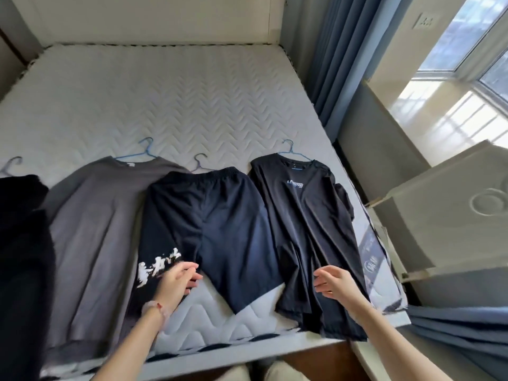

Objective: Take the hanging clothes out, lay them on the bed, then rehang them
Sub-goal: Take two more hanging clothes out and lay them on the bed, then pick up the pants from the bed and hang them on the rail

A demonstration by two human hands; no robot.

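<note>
"Black and grey cotton, four pieces in a row across the lower frame, flat on the bed (165,100): dark garment (22,243) lower left, grey T-shirt (104,215), black shorts (217,215) centre, black T-shirt (305,215) right. Hanger hooks (202,160) poke out at the top of each."

"Hands?"

"Left hand (178,279) lower centre, fingers loosely straight, lying at the inner hem of the printed shorts leg — pinching nothing. Right hand (334,281) just over the black T-shirt's hem, fingers relaxed and spread; contact, cannot tell."

"So which step?"

"Laying-out looks finished, judging by the flat row; likely a last smoothing. Rehanging not begun."

"Next move?"

"Reach to mid-frame for a hook — the blue hanger (288,148) of the black T-shirt sits on the right hand's side. Lift so the cloth hangs free without sliding off. Where they hang is out of view."
</note>
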